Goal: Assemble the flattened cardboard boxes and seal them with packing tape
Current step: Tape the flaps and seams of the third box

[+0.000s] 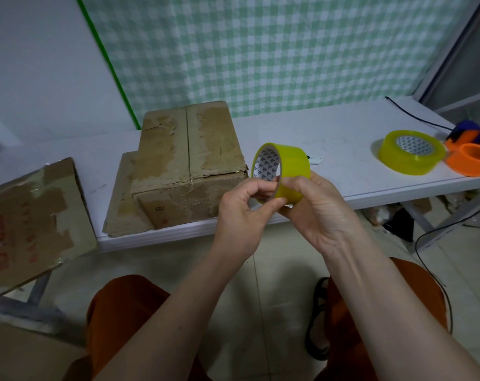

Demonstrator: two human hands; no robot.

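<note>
A yellow-tinted roll of packing tape (286, 163) is held upright above the table's front edge. My right hand (318, 210) grips its lower right side. My left hand (243, 210) pinches the roll's lower rim with thumb and fingertips. An assembled, worn cardboard box (189, 166) stands on the white table (329, 138) just left of my hands, its top seam closed, resting on a flat piece of cardboard (120, 199). Another cardboard box (27, 215) with red print sits at the far left, tilted over the table's edge.
A second, larger tape roll (412, 151) lies flat at the table's right, beside an orange and purple tape dispenser (472, 155). A small white object (315, 160) lies behind the held roll. A black cable (414, 116) crosses the table's far right. My knees are below.
</note>
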